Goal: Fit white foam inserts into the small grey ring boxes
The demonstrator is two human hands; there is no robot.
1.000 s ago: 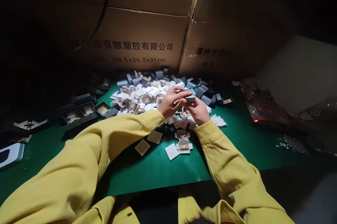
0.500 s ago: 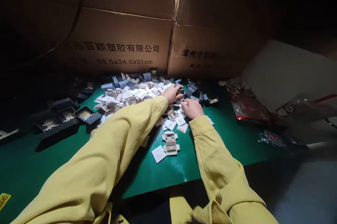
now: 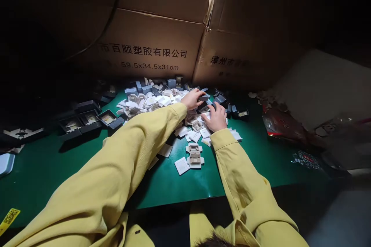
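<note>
A heap of small white card inserts [image 3: 150,102] and small grey boxes [image 3: 171,83] lies on the green mat [image 3: 255,154] in front of the cartons. My left hand [image 3: 191,100] reaches to the heap's right end, its fingers curled over a small grey box [image 3: 204,97]. My right hand [image 3: 216,118] lies just beside it with fingers spread flat on white inserts and dark box parts, holding nothing. Both arms are in yellow sleeves. Loose folded inserts [image 3: 194,154] lie nearer to me, between my forearms.
Large cardboard cartons [image 3: 156,42] wall off the back. Three open dark boxes [image 3: 88,117] stand in a row at the left. A red plastic bag [image 3: 279,125] and a pale board [image 3: 327,84] lie at the right. A yellow label [image 3: 8,218] sits at bottom left.
A second ago both hands held one grey box above the heap. They have since gone down and forward into the heap's right end, and my right hand has opened flat.
</note>
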